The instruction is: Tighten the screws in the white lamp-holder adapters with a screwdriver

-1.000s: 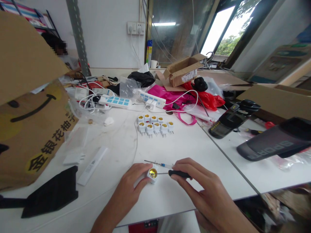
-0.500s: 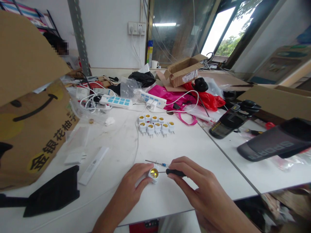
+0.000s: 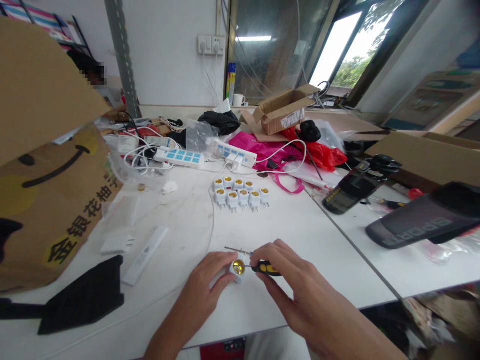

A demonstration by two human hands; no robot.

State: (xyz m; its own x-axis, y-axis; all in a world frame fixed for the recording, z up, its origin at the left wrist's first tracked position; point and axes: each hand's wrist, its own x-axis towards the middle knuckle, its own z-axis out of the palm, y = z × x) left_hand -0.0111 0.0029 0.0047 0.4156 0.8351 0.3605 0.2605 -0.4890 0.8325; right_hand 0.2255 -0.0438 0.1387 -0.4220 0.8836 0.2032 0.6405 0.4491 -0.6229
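Note:
My left hand (image 3: 208, 280) grips a white plug-in lamp socket (image 3: 237, 276) by its left side, near the table's front edge. Its round mouth, lined in brassy yellow, faces up toward me. In my right hand (image 3: 288, 272) is a screwdriver (image 3: 267, 268) with a black and yellow handle, its thin shaft pointing left. The shaft's end reaches over the socket's mouth; whether it touches the metal inside, I cannot tell. Just behind lies a second thin metal shaft (image 3: 235, 249), its right end hidden by my right fingers. Several similar lamp sockets (image 3: 243, 196) stand grouped farther back.
Two power strips (image 3: 179, 156) with white cables lie behind the sockets. At left are a large cardboard box (image 3: 75, 200), a black flat-bladed object (image 3: 84, 300) and a white strip (image 3: 145, 256). Two dark bottles (image 3: 420, 220) lie at right. A thin cable crosses the tabletop.
My right hand has shifted slightly left and turned the screwdriver, so yellow on its handle now shows. The shaft has moved left over the socket's mouth. My left hand keeps its grip.

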